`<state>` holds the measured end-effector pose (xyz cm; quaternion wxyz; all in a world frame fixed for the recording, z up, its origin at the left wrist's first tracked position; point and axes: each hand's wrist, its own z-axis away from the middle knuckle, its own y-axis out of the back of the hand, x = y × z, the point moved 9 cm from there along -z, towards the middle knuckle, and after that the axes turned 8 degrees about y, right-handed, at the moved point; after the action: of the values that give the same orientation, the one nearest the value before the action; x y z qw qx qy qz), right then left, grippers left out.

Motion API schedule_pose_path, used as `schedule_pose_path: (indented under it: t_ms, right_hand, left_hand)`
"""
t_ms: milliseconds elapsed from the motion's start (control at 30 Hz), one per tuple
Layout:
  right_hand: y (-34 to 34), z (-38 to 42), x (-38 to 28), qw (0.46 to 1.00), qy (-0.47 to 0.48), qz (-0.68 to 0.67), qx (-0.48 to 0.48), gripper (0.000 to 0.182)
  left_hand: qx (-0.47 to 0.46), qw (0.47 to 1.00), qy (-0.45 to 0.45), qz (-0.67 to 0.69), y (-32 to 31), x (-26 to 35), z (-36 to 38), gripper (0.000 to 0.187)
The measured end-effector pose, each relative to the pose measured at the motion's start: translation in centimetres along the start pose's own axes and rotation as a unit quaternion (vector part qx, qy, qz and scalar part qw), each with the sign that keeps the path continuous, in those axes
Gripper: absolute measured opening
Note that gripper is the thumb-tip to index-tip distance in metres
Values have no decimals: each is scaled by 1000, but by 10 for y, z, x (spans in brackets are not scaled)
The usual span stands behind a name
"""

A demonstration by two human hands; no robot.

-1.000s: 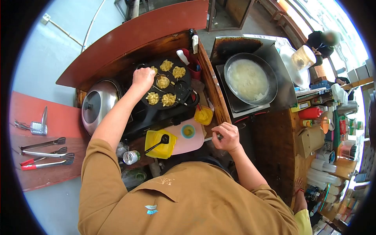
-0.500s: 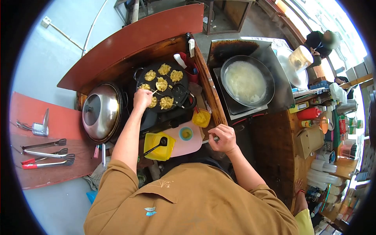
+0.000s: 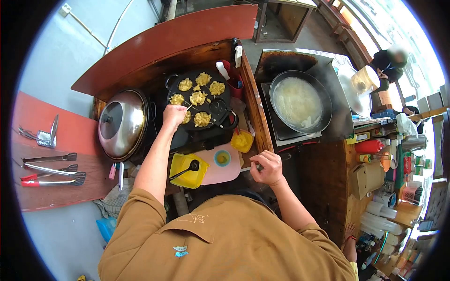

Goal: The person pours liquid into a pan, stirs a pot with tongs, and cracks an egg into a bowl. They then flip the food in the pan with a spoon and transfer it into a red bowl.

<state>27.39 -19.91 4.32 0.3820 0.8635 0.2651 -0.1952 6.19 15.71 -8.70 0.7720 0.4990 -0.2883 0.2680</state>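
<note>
My left hand (image 3: 175, 116) is closed on a thin stick (image 3: 190, 107) whose tip reaches into the black moulded pan (image 3: 212, 99). Lumpy yellow cakes (image 3: 198, 98) fill several round hollows of that pan; the hollow at its right (image 3: 218, 107) looks dark, without a cake. Part of the cake nearest my fingers is hidden. My right hand (image 3: 268, 167) hovers by the front end of the wooden partition, fingers curled toward the thumb; what they hold, if anything, cannot be made out. Between my arms are a yellow tub (image 3: 193, 177) with a black ladle (image 3: 190, 169) and a small blue-rimmed cup (image 3: 222, 158).
A domed steel lid (image 3: 123, 124) covers a pot at the left. Beyond the wooden partition (image 3: 257, 100), a wide pan (image 3: 300, 103) of pale liquid sits on a burner. Tongs (image 3: 54, 173) lie at far left. A person (image 3: 389, 65) is at upper right.
The view has shifted slightly. My left hand stays over the moulded pan with the stick at the middle cake. My right hand keeps nearly the same curled pose.
</note>
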Motion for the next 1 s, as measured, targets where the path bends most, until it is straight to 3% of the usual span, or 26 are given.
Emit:
schedule_pose_path:
  t_ms: [233, 300, 333, 433, 633, 1000]
  right_hand:
    - [1, 0, 0, 1000, 1, -3, 4, 12]
    - [0, 0, 0, 1000, 2, -2, 4, 12]
    - [0, 0, 0, 1000, 4, -2, 4, 12]
    - [0, 1, 0, 1000, 6, 0, 2, 12]
    - [0, 0, 0, 1000, 4, 4, 3, 12]
    - [-2, 0, -2, 1000, 7, 14, 1, 12]
  left_hand:
    - [16, 1000, -11, 17, 15, 10, 14, 17]
    - [121, 990, -65, -39, 30, 31, 26, 14]
    - [120, 990, -66, -39, 29, 36, 30, 14]
    - [247, 933, -214, -148, 30, 67, 65, 24]
    - [258, 883, -312, -239, 4, 65, 98, 33]
    - [231, 915, -255, -213, 8, 71, 56, 34]
